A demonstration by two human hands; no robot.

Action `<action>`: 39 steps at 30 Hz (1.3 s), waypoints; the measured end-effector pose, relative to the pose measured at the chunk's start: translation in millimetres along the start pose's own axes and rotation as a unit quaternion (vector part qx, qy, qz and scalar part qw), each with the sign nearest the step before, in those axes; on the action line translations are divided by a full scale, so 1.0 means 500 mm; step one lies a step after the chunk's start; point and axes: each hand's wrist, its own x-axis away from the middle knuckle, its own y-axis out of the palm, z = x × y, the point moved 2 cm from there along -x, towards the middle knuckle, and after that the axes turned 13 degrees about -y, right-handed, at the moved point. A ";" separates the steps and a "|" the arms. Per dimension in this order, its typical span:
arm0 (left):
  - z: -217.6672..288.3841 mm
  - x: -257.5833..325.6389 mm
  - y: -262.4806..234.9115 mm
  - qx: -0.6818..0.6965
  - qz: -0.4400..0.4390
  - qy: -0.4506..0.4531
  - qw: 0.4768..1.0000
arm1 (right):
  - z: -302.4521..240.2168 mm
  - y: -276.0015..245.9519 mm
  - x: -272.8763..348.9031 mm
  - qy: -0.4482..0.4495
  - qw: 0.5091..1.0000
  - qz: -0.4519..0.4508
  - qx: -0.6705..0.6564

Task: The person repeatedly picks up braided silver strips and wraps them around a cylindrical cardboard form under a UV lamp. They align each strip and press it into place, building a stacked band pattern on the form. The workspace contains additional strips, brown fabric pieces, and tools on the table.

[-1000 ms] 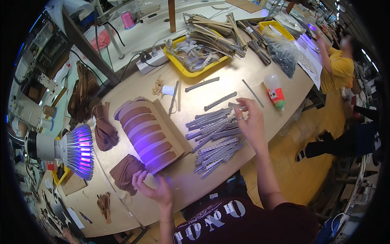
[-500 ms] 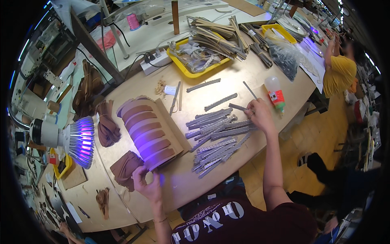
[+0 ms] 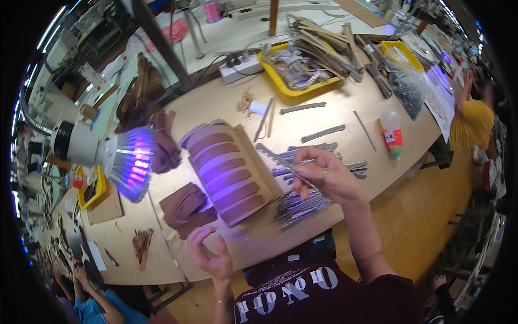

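My right hand (image 3: 332, 175) pinches a grey braided strip (image 3: 278, 160) over the pile of similar grey strips (image 3: 302, 208), its free end pointing toward the curved form. The fingers of my left hand (image 3: 211, 256) are curled but apart, with nothing between them, near the table's front edge. Just beyond that hand lies a folded bundle of brown strips (image 3: 186, 208). Beside it stands a rounded form (image 3: 229, 173) with several brown bands across it and a tan board along its right side. Single grey strips (image 3: 324, 133) lie behind the pile.
A lamp (image 3: 132, 162) glowing violet juts in at left. A squeeze bottle (image 3: 392, 137) lies at right near a thin dark stick (image 3: 365, 130). Behind are a yellow tray (image 3: 302, 92), a power strip (image 3: 241, 69) and strip bundles (image 3: 324, 48). Other people work at far right and lower left.
My right hand has come left and nearer, lifting a grey braided strip off the table. My left hand has drawn back from the brown bundle and form. The whole view has shifted.
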 end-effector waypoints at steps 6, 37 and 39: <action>0.064 -0.060 0.014 0.181 -0.086 -0.172 0.965 | 0.038 0.130 -0.075 0.007 0.994 -0.090 0.064; -0.028 -0.187 0.086 0.257 -0.048 -0.160 0.952 | 0.017 0.187 -0.149 -0.154 0.789 -0.169 0.570; -0.031 -0.197 0.080 0.280 -0.060 -0.174 0.942 | 0.025 0.183 -0.164 -0.063 0.874 -0.151 0.458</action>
